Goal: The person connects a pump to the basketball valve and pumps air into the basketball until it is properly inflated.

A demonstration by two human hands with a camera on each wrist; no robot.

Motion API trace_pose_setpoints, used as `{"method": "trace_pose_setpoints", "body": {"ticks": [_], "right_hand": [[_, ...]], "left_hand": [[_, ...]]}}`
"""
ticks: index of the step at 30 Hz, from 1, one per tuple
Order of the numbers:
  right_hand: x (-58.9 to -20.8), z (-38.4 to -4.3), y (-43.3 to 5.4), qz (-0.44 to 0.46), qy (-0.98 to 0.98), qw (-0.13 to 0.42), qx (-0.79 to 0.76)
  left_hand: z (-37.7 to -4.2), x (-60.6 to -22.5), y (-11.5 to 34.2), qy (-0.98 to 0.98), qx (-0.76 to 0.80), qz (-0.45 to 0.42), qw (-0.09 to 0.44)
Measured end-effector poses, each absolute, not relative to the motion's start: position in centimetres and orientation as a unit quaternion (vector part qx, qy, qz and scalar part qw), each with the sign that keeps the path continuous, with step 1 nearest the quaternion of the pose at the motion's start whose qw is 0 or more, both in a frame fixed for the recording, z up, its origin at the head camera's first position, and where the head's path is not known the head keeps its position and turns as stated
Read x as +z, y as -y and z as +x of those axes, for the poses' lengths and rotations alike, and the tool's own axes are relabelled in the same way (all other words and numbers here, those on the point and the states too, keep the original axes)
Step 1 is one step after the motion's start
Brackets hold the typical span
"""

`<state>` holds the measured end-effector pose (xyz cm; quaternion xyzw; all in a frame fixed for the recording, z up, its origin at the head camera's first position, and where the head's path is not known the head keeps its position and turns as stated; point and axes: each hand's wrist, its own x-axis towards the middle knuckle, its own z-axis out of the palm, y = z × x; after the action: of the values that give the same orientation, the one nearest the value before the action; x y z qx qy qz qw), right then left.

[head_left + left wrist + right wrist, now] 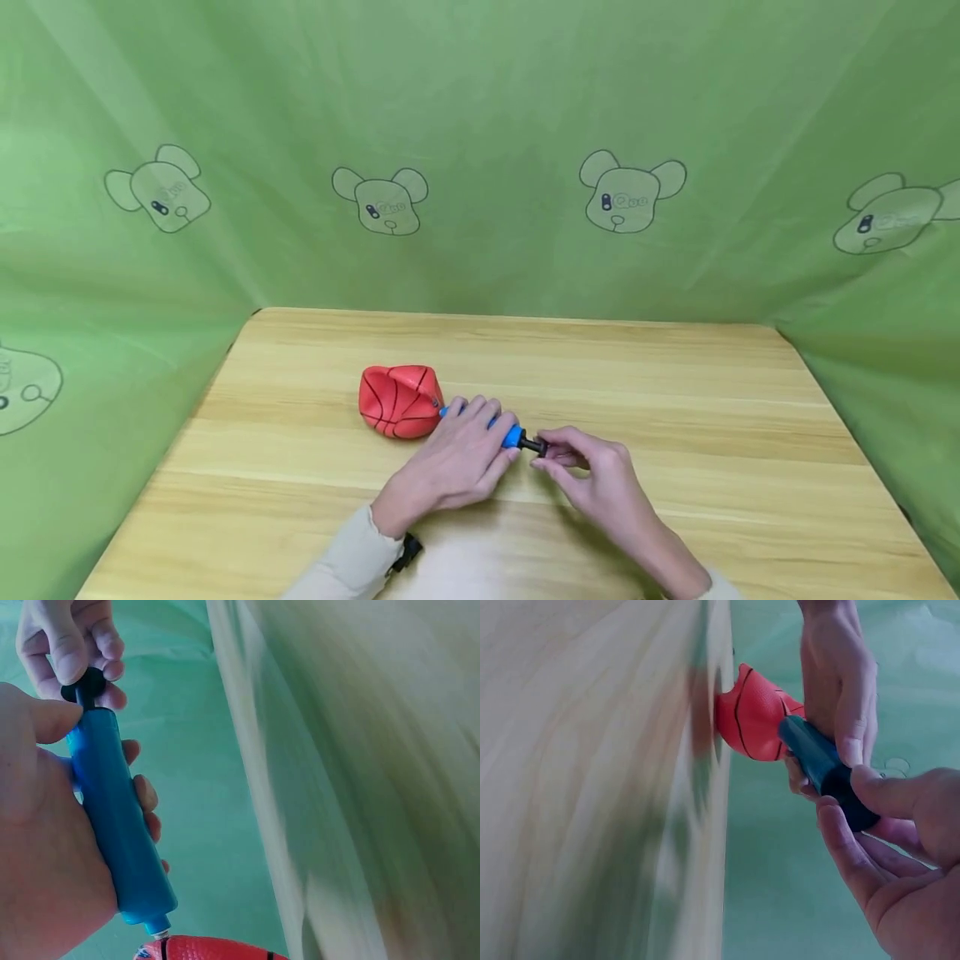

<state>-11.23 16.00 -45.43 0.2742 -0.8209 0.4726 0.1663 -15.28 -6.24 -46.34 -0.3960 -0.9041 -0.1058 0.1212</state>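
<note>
A crumpled, half-flat red toy basketball (401,404) with black lines rests on the wooden table. The blue hand pump (120,817) runs from it toward the right, its metal tip meeting the ball's skin in the left wrist view. My left hand (461,454) grips the pump's blue barrel, fingers wrapped over it. At the other end, my right hand (592,467) pinches the black pump handle (85,684) between thumb and fingers. A short length of black rod shows between handle and barrel in the head view.
The light wooden table (675,383) reaches back to a green curtain (495,100) printed with bear heads, which also hangs along both sides. A small black object (406,553) shows at the left sleeve's cuff.
</note>
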Motion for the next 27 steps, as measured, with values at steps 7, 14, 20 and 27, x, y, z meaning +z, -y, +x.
{"method": "trace_pose_setpoints", "body": {"ticks": [7, 14, 20, 27], "right_hand": [[-45.1, -9.9, -18.6, 0.29, 0.812, 0.162, 0.479], [-44.2, -8.6, -20.8, 0.27, 0.83, 0.174, 0.456], [-44.9, -10.4, -17.7, 0.287, 0.821, 0.205, 0.449], [-45.5, -11.8, -15.9, 0.298, 0.815, 0.196, 0.457]], "left_hand": [[-15.4, -46.6, 6.2, 0.906, -0.102, -0.391, 0.129], [-15.5, -46.6, 6.2, 0.908, -0.1, -0.383, 0.135], [-15.3, -46.5, 6.0, 0.911, -0.099, -0.38, 0.129], [-15.5, -46.6, 6.2, 0.909, -0.106, -0.377, 0.139]]}}
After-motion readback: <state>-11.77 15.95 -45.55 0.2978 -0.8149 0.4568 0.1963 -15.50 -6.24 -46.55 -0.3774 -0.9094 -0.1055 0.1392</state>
